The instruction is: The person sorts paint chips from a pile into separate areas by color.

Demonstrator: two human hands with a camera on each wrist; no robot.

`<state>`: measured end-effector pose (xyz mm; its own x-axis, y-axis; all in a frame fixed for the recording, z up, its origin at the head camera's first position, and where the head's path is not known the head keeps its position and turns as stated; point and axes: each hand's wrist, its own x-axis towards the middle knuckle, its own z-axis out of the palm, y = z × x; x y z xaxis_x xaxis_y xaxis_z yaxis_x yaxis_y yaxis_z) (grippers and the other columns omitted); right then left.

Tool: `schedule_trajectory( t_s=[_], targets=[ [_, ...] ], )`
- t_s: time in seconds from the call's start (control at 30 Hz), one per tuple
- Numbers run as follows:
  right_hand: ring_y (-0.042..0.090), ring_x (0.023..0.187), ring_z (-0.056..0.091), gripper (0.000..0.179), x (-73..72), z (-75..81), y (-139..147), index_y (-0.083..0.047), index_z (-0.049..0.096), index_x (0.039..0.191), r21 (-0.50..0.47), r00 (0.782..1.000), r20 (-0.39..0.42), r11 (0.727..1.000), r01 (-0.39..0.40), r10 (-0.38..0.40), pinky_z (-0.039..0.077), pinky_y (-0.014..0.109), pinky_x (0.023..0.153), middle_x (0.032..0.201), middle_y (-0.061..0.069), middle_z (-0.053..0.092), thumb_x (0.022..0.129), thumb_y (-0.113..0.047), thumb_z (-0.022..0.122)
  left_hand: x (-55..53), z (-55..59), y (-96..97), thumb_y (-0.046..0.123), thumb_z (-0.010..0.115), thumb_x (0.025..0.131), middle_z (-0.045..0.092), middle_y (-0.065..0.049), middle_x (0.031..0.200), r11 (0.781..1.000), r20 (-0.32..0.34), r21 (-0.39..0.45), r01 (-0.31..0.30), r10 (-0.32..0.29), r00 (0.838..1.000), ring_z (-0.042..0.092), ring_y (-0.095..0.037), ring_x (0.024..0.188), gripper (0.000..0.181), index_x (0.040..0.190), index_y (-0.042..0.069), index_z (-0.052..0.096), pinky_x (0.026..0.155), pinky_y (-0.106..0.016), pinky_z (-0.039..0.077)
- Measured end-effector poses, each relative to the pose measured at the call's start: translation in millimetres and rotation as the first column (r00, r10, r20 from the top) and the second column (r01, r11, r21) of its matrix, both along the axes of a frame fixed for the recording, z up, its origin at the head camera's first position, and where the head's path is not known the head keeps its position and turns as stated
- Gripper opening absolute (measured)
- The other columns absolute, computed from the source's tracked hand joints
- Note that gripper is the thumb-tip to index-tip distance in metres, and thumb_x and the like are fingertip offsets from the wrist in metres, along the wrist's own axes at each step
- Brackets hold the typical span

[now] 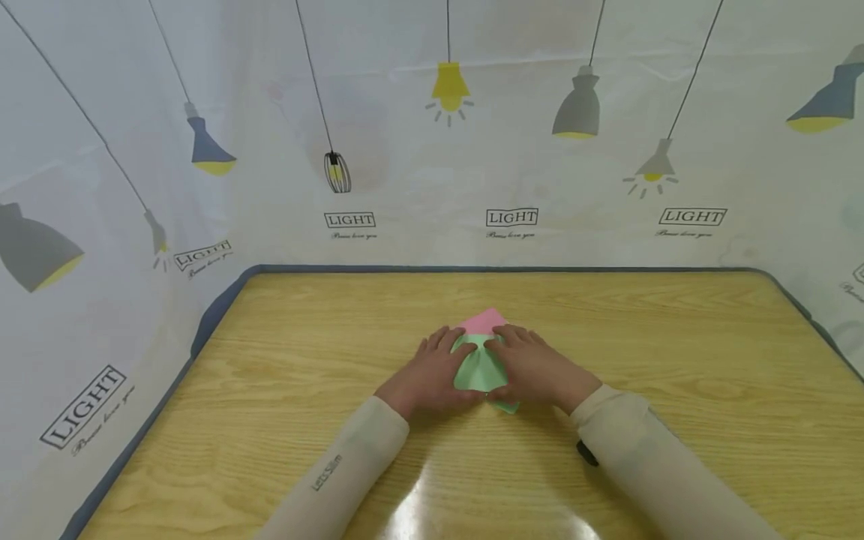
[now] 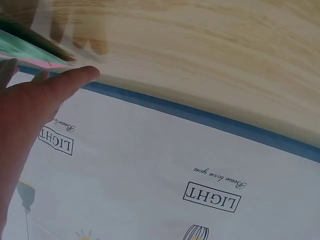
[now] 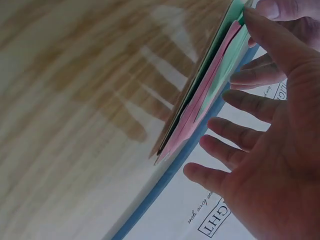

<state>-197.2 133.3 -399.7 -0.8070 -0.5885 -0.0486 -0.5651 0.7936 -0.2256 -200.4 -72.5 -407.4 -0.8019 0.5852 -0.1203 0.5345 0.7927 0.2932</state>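
A folded piece of paper (image 1: 481,367), green over most of its top and pink at its far end, lies on the table between my hands. From the right wrist view, its pink and green layers (image 3: 205,95) stand slightly apart. My left hand (image 1: 439,375) rests along the paper's left side, and my right hand (image 1: 529,365) mirrors it on the right. Both thumbs meet at the near edge, while fingertips touch the top close to the pink part. Spread, fairly straight fingers (image 3: 240,132) show on the right hand. Most of the left hand is cut off in its own wrist view.
A wood-grain table (image 1: 304,322) with a blue border (image 1: 499,268) lies beneath the hands. White sheeting (image 1: 405,247) printed with lamps and "LIGHT" lettering rises behind it and at the sides. A small black object (image 1: 587,453) shows under the right sleeve.
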Motion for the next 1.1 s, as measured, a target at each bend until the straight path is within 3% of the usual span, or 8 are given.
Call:
schedule_trajectory(
  t_s=[0.2, 0.47, 0.63, 0.77, 0.87, 1.1],
  targets=[
    [0.04, 0.132, 0.036, 0.071, -4.9, -0.7, -0.8, 0.001, 0.052, 0.132, 0.008, 0.999, 0.036, 1.0, -0.01, 0.01, 0.03, 0.051, 0.109, 0.141, 0.019, 0.039, 0.082, -0.041, 0.079, -1.9, -1.6, 0.5, 0.053, 0.064, 0.09, 0.018, -0.012, 0.159, 1.0, 0.042, -0.004, -0.001, 0.001, 0.999, 0.01, -0.035, 0.146, 0.076, 0.148, 0.013, 0.038, 0.115, -0.05, 0.015],
    [0.027, 0.108, 0.044, 0.061, -11.5, -3.7, -0.4, -0.001, 0.053, 0.122, -0.05, 0.997, 0.078, 0.999, -0.02, 0.024, 0.042, 0.042, 0.093, 0.12, 0.01, 0.044, 0.081, -0.037, 0.08, -3.7, -4.4, -0.1, 0.051, 0.063, 0.09, 0.017, -0.013, 0.159, 1.0, 0.064, -0.001, 0.008, -0.008, 0.998, 0.009, -0.036, 0.146, 0.075, 0.148, 0.011, 0.034, 0.114, -0.053, 0.015],
    [0.028, 0.112, 0.039, 0.062, -12.3, -4.4, 0.4, -0.002, 0.052, 0.123, -0.099, 0.989, 0.146, 0.995, 0.017, -0.002, 0.043, 0.042, 0.093, 0.121, 0.011, 0.038, 0.08, -0.034, 0.082, -4.9, -6.3, 0.4, 0.051, 0.065, 0.089, 0.022, -0.011, 0.156, 1.0, 0.043, 0.004, 0.011, -0.011, 0.999, 0.012, -0.035, 0.146, 0.077, 0.148, 0.01, 0.036, 0.114, -0.051, 0.016],
    [0.029, 0.114, 0.037, 0.066, -11.8, -5.4, 0.6, -0.002, 0.049, 0.125, -0.129, 0.984, 0.179, 0.991, 0.033, -0.009, 0.043, 0.041, 0.094, 0.121, 0.01, 0.036, 0.078, -0.032, 0.084, -5.5, -7.0, 1.3, 0.05, 0.068, 0.087, 0.028, -0.011, 0.15, 1.0, 0.029, 0.013, 0.02, -0.021, 0.999, 0.019, -0.031, 0.143, 0.077, 0.144, 0.009, 0.039, 0.111, -0.043, 0.028],
    [0.029, 0.114, 0.037, 0.069, -11.0, -5.9, 0.3, -0.002, 0.047, 0.127, -0.137, 0.984, 0.176, 0.99, 0.029, -0.004, 0.044, 0.042, 0.094, 0.122, 0.011, 0.035, 0.077, -0.031, 0.084, -6.2, -6.8, 1.7, 0.051, 0.07, 0.086, 0.029, -0.01, 0.148, 1.0, 0.025, 0.006, 0.025, -0.025, 0.999, 0.022, -0.027, 0.14, 0.076, 0.142, 0.01, 0.041, 0.106, -0.038, 0.037],
    [0.033, 0.124, 0.033, 0.08, -8.7, -4.8, 1.5, 0.0, 0.042, 0.14, -0.147, 0.99, 0.141, 0.989, -0.002, 0.023, 0.044, 0.046, 0.096, 0.139, 0.018, 0.031, 0.077, -0.029, 0.083, -8.1, -3.7, 0.6, 0.048, 0.074, 0.082, 0.03, -0.008, 0.145, 0.998, -0.003, 0.047, 0.05, -0.05, 0.999, 0.029, -0.026, 0.135, 0.074, 0.139, 0.012, 0.043, 0.1, -0.036, 0.041]
  ],
)
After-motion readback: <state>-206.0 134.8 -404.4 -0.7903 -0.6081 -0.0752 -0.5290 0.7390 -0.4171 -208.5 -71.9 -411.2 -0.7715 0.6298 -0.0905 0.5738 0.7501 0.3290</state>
